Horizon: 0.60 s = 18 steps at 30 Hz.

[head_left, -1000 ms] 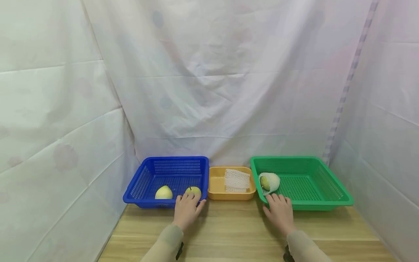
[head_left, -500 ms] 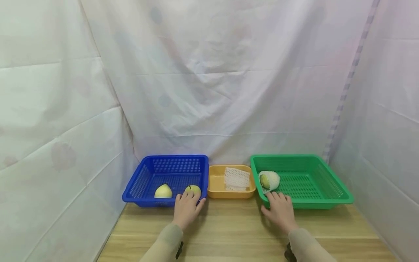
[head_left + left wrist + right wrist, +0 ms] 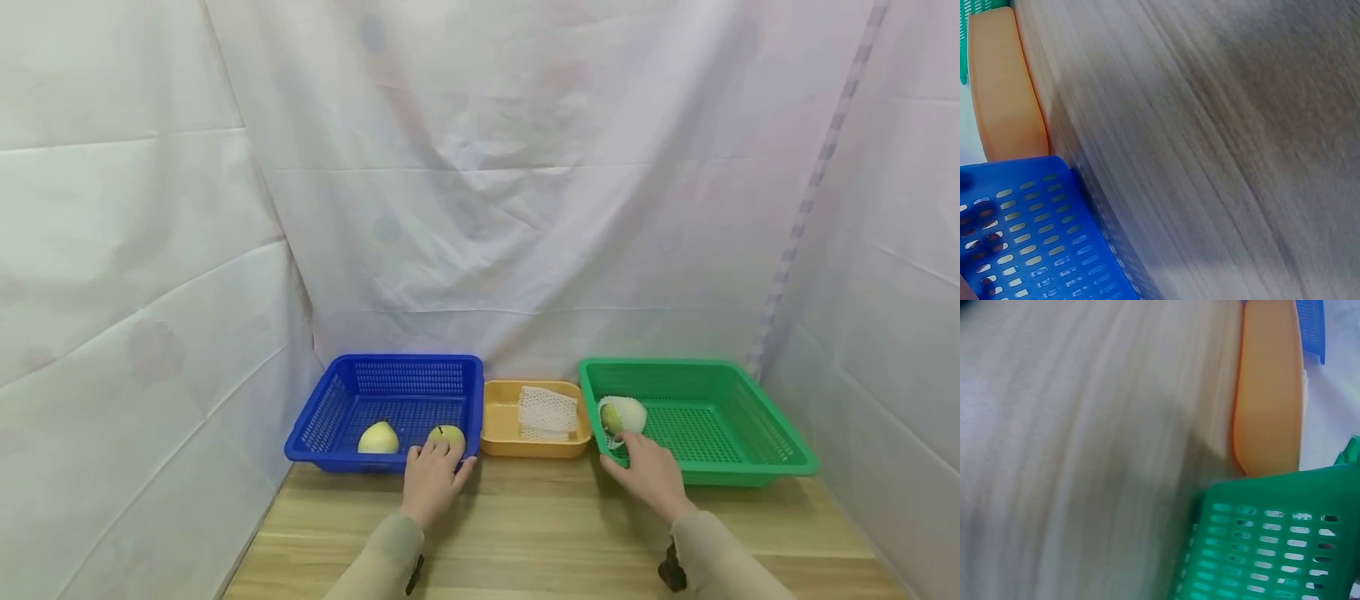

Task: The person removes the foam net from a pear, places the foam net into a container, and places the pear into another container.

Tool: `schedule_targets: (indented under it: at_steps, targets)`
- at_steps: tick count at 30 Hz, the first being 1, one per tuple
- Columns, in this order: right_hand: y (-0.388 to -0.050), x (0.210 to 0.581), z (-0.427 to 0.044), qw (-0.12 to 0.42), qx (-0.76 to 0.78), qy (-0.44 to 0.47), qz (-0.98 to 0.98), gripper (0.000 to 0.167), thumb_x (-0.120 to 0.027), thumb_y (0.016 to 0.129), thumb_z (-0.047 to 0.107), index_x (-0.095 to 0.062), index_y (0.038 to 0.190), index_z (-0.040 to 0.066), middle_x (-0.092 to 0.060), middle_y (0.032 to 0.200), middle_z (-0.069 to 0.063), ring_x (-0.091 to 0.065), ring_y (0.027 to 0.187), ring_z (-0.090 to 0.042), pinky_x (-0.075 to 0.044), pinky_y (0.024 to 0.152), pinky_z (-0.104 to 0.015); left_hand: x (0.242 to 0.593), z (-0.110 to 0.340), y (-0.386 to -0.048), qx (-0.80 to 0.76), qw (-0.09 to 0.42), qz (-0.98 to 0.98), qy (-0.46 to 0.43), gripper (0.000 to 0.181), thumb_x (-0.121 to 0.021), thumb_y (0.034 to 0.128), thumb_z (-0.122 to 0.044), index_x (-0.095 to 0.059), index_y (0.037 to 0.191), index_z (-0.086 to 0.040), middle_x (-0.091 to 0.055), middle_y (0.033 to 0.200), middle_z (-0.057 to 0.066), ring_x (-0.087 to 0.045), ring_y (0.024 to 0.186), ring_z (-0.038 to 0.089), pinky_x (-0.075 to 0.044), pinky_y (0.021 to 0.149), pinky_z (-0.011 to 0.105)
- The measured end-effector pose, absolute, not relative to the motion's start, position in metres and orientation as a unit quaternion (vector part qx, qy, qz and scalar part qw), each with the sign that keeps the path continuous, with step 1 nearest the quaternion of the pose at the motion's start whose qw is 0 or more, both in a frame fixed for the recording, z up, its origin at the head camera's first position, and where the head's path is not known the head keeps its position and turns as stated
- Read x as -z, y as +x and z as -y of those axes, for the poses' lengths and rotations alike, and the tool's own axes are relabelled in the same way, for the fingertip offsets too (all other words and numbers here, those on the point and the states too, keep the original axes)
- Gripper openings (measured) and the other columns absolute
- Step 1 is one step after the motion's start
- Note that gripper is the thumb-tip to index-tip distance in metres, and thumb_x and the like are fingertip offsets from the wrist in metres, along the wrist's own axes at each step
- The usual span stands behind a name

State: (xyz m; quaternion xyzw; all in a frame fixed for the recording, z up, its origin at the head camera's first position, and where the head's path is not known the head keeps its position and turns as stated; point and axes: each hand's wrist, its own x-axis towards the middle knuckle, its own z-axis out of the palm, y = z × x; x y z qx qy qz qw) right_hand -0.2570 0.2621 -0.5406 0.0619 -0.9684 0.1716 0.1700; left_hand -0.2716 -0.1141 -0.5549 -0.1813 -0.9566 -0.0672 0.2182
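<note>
While the left hand [image 3: 432, 483], fingers apart, overlaps the blue basket's [image 3: 408, 377] five-o'clock pear [image 3: 447, 432], the right hand [image 3: 655, 476], likewise, flanks the green basket's [image 3: 731, 468] netted pear [image 3: 630, 413].

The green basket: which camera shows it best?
The head view: nearly all the green basket shows, inside included. The right wrist view shows mainly one slotted side; the left wrist view, just a scrap, top left.

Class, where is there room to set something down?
Bare: table between the forearms, before the yellow tray; green basket, right of the netted pear; blue basket, behind the two pears. Crowded: green basket's near left corner, by the right hand; blue basket's near right corner, by the left hand.
</note>
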Motion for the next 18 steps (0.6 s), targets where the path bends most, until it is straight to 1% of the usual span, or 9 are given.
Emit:
schedule_targets:
  at_steps: [3, 6, 8, 13, 18]
  targets:
    - [-0.259, 0.533, -0.265, 0.171, -0.178, 0.072, 0.966, 0.047, -0.062, 0.090, 0.048, -0.063, 0.110, 0.006, -0.065, 0.090, -0.005, -0.056, 0.069, -0.016, -0.044, 0.055, -0.036, 0.555, 0.114, -0.272, 0.069, 0.221, 0.956, -0.181, 0.035, -0.051, 0.0963, -0.050, -0.065, 0.108, -0.021, -0.055, 0.084, 0.001, -0.052, 0.087, 0.024, -0.038, 0.077, 0.045]
    - [-0.262, 0.525, -0.268, 0.171, -0.188, 0.073, 0.965, 0.046, -0.059, 0.092, 0.047, -0.062, 0.112, 0.006, -0.063, 0.086, -0.004, -0.052, 0.065, -0.013, -0.040, 0.051, -0.032, 0.556, 0.113, -0.273, 0.071, 0.223, 0.955, -0.181, 0.033, -0.053, 0.0959, -0.049, -0.066, 0.108, -0.021, -0.056, 0.084, 0.001, -0.051, 0.087, 0.024, -0.038, 0.076, 0.045]
    - [-0.264, 0.519, -0.270, 0.168, -0.195, 0.070, 0.964, 0.046, -0.060, 0.092, 0.046, -0.061, 0.116, 0.006, -0.064, 0.087, -0.004, -0.052, 0.063, -0.012, -0.040, 0.050, -0.032, 0.555, 0.113, -0.273, 0.070, 0.221, 0.956, -0.179, 0.035, -0.052, 0.0962, -0.050, -0.066, 0.108, -0.020, -0.056, 0.085, 0.002, -0.052, 0.088, 0.025, -0.038, 0.077, 0.046]
    - [-0.271, 0.506, -0.278, 0.155, -0.200, 0.059, 0.966, 0.046, -0.065, 0.089, 0.043, -0.060, 0.117, 0.006, -0.064, 0.087, -0.005, -0.052, 0.061, -0.012, -0.040, 0.047, -0.032, 0.556, 0.113, -0.273, 0.067, 0.215, 0.959, -0.174, 0.038, -0.048, 0.0973, -0.052, -0.066, 0.109, -0.021, -0.058, 0.089, 0.002, -0.052, 0.090, 0.025, -0.038, 0.080, 0.047]
    - [-0.279, 0.495, -0.287, 0.147, -0.196, 0.058, 0.968, 0.049, -0.065, 0.088, 0.041, -0.059, 0.120, 0.005, -0.065, 0.096, -0.011, -0.056, 0.063, -0.015, -0.042, 0.047, -0.033, 0.556, 0.113, -0.274, 0.075, 0.217, 0.958, -0.175, 0.035, -0.052, 0.0961, -0.049, -0.066, 0.109, -0.020, -0.059, 0.090, 0.004, -0.052, 0.090, 0.026, -0.038, 0.079, 0.047]
